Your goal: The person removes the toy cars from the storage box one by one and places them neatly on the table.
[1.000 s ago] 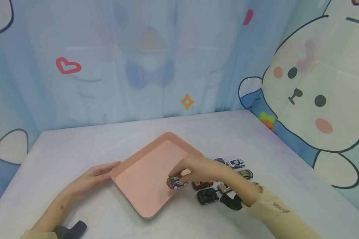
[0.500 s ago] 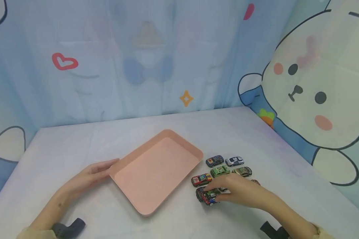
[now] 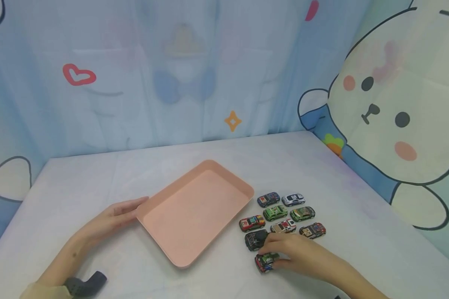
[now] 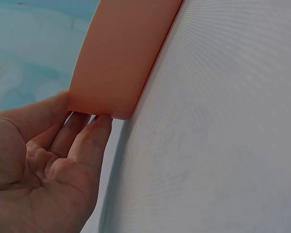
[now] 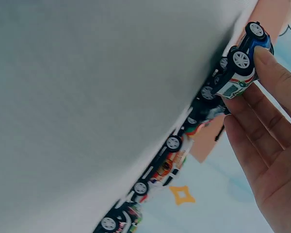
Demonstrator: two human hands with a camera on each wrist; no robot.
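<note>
My right hand (image 3: 301, 254) pinches a toy car (image 3: 264, 263) between thumb and fingers, at the near end of the group of cars. In the right wrist view this car (image 5: 240, 68) shows its wheels, a blue part under the thumb and a white-and-green patterned part. Just behind it sits a black toy car (image 3: 255, 240), partly covered by the fingers. My left hand (image 3: 104, 226) touches the left corner of a pink tray (image 3: 194, 216) with its fingertips. In the left wrist view, thumb and fingers rest against the outside of the tray's wall (image 4: 121, 58).
Several toy cars stand in rows right of the tray, among them a red one (image 3: 252, 223), a green one (image 3: 275, 213) and a white one (image 3: 293, 199). A white cloth (image 3: 134, 174) covers the table. A printed blue curtain (image 3: 134, 74) hangs behind.
My right hand has carried the toy car from over the tray rightward and down to the near side of the black car. The left hand stays at the tray's corner.
</note>
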